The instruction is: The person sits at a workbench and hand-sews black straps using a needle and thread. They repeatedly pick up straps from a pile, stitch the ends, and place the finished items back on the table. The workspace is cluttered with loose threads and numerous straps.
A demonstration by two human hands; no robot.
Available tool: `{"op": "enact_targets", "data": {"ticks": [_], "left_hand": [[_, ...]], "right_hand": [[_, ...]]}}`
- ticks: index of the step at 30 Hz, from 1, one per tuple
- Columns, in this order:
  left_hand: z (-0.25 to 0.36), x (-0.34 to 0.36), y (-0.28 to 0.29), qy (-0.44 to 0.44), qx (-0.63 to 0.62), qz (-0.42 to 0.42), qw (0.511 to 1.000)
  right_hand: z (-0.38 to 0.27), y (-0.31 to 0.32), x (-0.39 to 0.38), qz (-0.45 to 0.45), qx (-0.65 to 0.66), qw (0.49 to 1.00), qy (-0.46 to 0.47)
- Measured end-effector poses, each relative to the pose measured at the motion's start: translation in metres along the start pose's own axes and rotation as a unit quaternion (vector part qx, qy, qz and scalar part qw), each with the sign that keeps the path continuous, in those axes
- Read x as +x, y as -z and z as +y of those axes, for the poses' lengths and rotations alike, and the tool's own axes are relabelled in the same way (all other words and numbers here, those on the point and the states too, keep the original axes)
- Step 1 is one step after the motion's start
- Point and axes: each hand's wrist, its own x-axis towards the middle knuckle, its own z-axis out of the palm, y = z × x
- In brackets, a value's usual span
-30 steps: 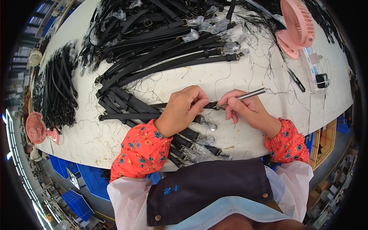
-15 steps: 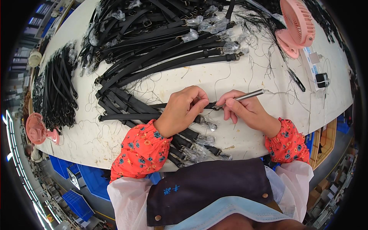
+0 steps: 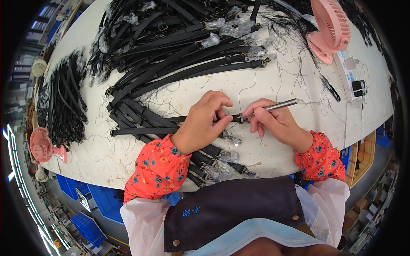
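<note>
Head view: left hand (image 3: 204, 123) over a black strap (image 3: 236, 118), index finger now lifted away from the thumb; half a second ago the two were curled close. Hand partly open; lower fingers hidden, cannot tell whether they grip the strap. Right hand (image 3: 277, 123) closed round a slim metal tool (image 3: 279, 105), pen fashion, tip at the strap's buckle (image 3: 242, 119), much as before. My reading: left hold eased, buckle end perhaps steadied mostly from the right. Strap lies between the hands, toward the near edge of the white table (image 3: 282, 149). Strap pile (image 3: 162, 55) toward the far edge; pink fan (image 3: 331, 25) at far right
</note>
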Motion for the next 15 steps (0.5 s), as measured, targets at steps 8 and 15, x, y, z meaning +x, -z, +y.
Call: {"op": "enact_targets", "data": {"ticks": [8, 15], "left_hand": [[-0.009, -0.001, -0.006, -0.061, 0.095, -0.019, 0.993], [-0.007, 0.001, -0.007, -0.067, 0.113, -0.011, 0.991]], "right_hand": [[-0.002, 0.0, 0.001, -0.003, -0.004, 1.0, -0.014], [-0.003, -0.001, 0.002, -0.007, -0.014, 1.0, -0.018]]}}
